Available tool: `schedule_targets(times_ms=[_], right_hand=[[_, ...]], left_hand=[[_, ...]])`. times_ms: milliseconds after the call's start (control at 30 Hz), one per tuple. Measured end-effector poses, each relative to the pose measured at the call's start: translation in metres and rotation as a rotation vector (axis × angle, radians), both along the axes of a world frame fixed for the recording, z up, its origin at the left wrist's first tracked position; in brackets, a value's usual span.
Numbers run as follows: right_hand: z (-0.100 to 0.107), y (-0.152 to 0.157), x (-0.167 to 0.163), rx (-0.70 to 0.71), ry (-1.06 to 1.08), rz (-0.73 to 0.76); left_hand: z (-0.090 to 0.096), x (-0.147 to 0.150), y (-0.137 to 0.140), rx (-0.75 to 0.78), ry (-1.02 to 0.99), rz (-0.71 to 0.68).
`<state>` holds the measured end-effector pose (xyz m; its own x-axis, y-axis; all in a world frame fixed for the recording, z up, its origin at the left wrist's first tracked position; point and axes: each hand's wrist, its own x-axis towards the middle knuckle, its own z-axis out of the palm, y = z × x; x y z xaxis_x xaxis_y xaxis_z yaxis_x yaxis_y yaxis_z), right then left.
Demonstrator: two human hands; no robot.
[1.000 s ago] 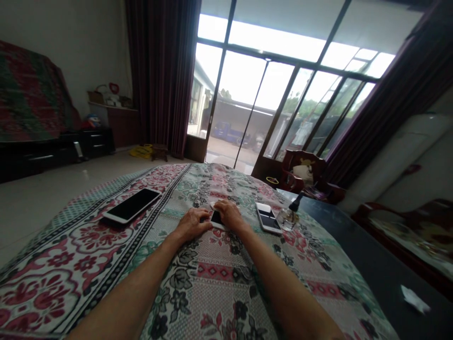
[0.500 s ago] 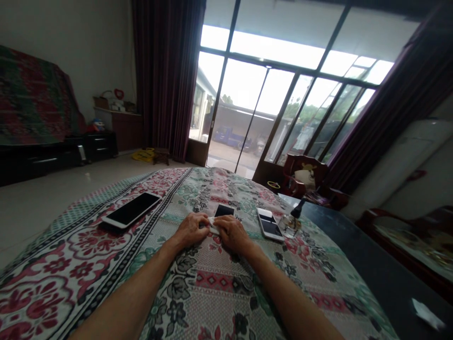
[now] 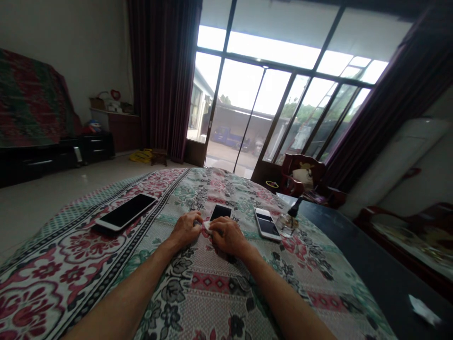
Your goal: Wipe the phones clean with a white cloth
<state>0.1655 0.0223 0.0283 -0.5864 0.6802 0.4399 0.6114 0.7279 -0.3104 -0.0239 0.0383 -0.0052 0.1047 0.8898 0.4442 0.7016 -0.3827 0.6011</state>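
My left hand (image 3: 185,229) rests over the patterned tablecloth (image 3: 214,264) with its fingers curled in; what they hold, if anything, I cannot make out. Close beside it, my right hand (image 3: 229,236) pinches a small white tissue (image 3: 206,227) at its fingertips. Just beyond the right hand lies a dark-screened phone (image 3: 221,211), its near part hidden by that hand. A white-framed phone (image 3: 267,224) lies to the right, next to a small clear glass bottle (image 3: 286,225) with a black top. Off to the left is a larger white phone (image 3: 126,211), screen up.
A dark tabletop (image 3: 348,250) shows past the cloth on the right, with a crumpled white paper (image 3: 424,309) on it. A carved wooden chair (image 3: 303,174) stands beyond the table. Glass doors (image 3: 244,113) and dark curtains (image 3: 159,80) are at the back.
My hands have drawn slightly apart, leaving a gap between them. The white tissue, earlier between both hands, now shows at my right fingertips. The whole view has shifted a little.
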Motion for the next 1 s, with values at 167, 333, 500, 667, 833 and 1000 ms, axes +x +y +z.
schedule_targets(times_ms=[167, 333, 500, 667, 833, 1000], right_hand=[[-0.003, -0.003, -0.001, -0.022, 0.018, 0.038], [-0.007, 0.004, 0.005, -0.038, 0.070, -0.011], [-0.012, 0.022, 0.022, 0.006, 0.091, -0.186], [-0.013, 0.028, 0.032, 0.025, 0.061, -0.275], [-0.013, 0.030, 0.030, 0.043, 0.004, -0.288], [-0.010, 0.047, 0.028, 0.023, -0.045, -0.333]], left_hand=[[-0.001, 0.000, 0.001, 0.002, -0.004, -0.002], [-0.002, -0.001, 0.002, 0.013, 0.007, -0.038], [0.001, 0.001, -0.002, 0.016, 0.021, -0.134], [0.003, 0.004, -0.007, 0.016, 0.112, -0.126], [0.003, 0.003, -0.006, 0.009, 0.156, -0.159], [0.004, 0.002, -0.004, 0.009, 0.157, -0.203]])
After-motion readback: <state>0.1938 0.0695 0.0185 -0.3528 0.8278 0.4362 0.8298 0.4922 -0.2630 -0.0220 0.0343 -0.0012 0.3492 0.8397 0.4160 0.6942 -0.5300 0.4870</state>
